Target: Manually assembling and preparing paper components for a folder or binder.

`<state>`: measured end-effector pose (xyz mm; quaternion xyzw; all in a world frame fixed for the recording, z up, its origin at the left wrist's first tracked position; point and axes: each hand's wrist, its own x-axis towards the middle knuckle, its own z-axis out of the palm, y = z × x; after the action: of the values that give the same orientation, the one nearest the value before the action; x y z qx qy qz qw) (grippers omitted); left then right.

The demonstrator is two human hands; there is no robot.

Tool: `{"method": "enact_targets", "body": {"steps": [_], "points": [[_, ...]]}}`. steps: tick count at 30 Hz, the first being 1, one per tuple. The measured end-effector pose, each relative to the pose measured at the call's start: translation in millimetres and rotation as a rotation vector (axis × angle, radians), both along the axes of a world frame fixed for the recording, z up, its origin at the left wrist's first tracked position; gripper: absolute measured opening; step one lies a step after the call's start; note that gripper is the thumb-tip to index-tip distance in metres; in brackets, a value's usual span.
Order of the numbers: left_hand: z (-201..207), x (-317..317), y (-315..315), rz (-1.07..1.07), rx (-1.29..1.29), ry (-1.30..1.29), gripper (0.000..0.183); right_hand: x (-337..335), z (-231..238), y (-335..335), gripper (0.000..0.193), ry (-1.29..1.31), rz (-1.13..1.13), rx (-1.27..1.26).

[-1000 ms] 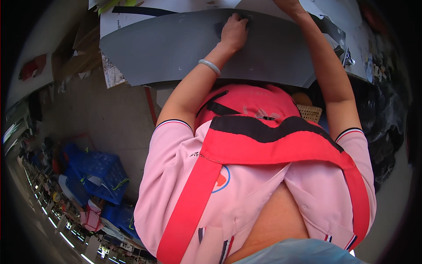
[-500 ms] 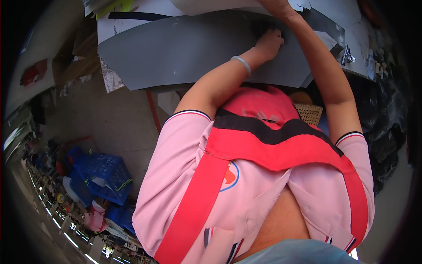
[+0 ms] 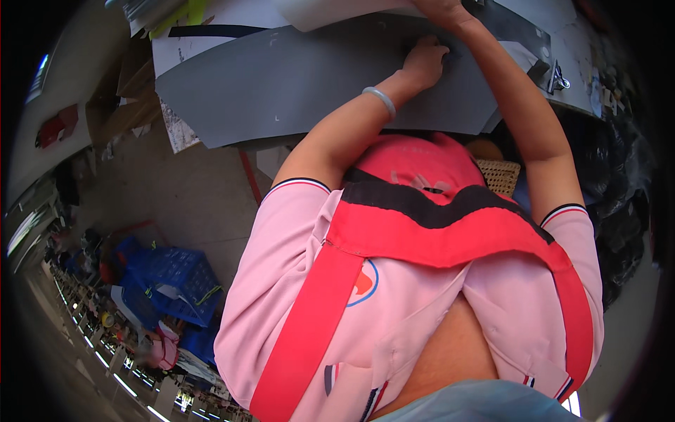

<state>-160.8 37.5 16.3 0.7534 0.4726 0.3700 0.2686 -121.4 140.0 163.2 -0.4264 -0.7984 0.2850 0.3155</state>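
A large dark grey sheet (image 3: 232, 91) with small pale corner marks lies across the worktable. My left hand (image 3: 424, 63), a pale bangle on its wrist, rests on this sheet with its fingers curled in. A dark patch shows by the fingertips, and whatever they hold is hidden. My right hand (image 3: 444, 10) reaches to the top edge of the picture, beside a curling white sheet (image 3: 316, 13) that lies over the far part of the grey one. Its fingers are mostly cut off. A black strip (image 3: 218, 32) runs along the grey sheet's far left edge.
A metal binder clip (image 3: 559, 79) sits on the table's right side. Below the table edge is a woven basket (image 3: 500, 176). Black plastic bags (image 3: 619, 190) pile up at right. Blue crates (image 3: 183, 281) stand on the floor at left, with cardboard (image 3: 137, 84) nearer the table.
My left hand has shifted slightly up and left over the grey sheet, its fingers still curled. My right hand has barely moved. The view has tilted a little.
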Motion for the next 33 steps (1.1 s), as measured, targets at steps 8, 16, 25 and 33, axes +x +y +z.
{"method": "enact_targets", "body": {"steps": [8, 16, 25, 33], "points": [[21.3, 3.1, -21.2, -0.271, -0.138, 0.254, 0.024, 1.8, -2.1, -1.1, 0.019, -0.105, 0.025, 0.045], [26.6, -136.9, 2.2, 0.335, 0.064, 0.249, 0.029, -0.2, -21.8, 1.8, 0.020, 0.084, -0.005, 0.122], [30.6, -159.4, -1.0, 0.291, -0.110, 0.236, 0.030, -4.8, -12.0, -8.1, 0.024, 0.070, -0.008, -0.039], [39.3, -79.3, 26.9, 0.124, -0.058, 0.189, 0.025, 1.3, -31.7, 1.8, 0.025, 0.057, -0.009, 0.065]]}}
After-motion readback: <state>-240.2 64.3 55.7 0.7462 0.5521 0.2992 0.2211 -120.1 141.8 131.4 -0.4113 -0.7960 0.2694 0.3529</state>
